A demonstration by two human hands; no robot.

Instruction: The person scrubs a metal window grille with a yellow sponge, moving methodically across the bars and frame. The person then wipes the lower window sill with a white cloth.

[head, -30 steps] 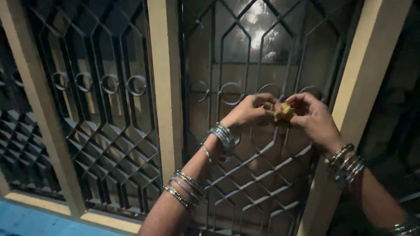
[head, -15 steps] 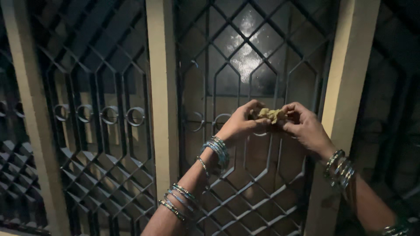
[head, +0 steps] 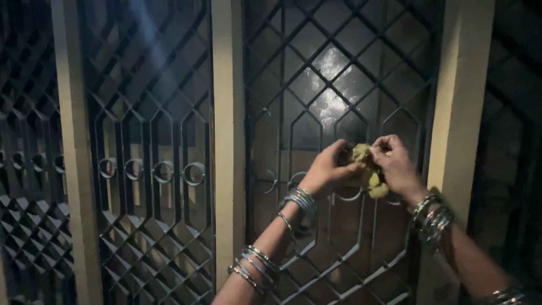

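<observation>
My left hand point(head: 327, 169) and my right hand point(head: 397, 164) meet in front of a dark metal window grille point(head: 339, 85). Both hold a crumpled yellow cloth point(head: 370, 175) pressed against the grille bars, with part of the cloth hanging below my fingers. Several metal bangles circle each wrist. The grille has diamond and arch shapes with small rings at mid height.
Cream window frame posts point(head: 228, 135) stand between the grille panels; another post point(head: 460, 101) rises just right of my right hand. A second grille panel point(head: 149, 141) lies to the left. Glass behind the bars reflects a light patch point(head: 330, 96).
The view has tilted up and my hands sit lower in it. The yellow cloth now hangs down more between my hands.
</observation>
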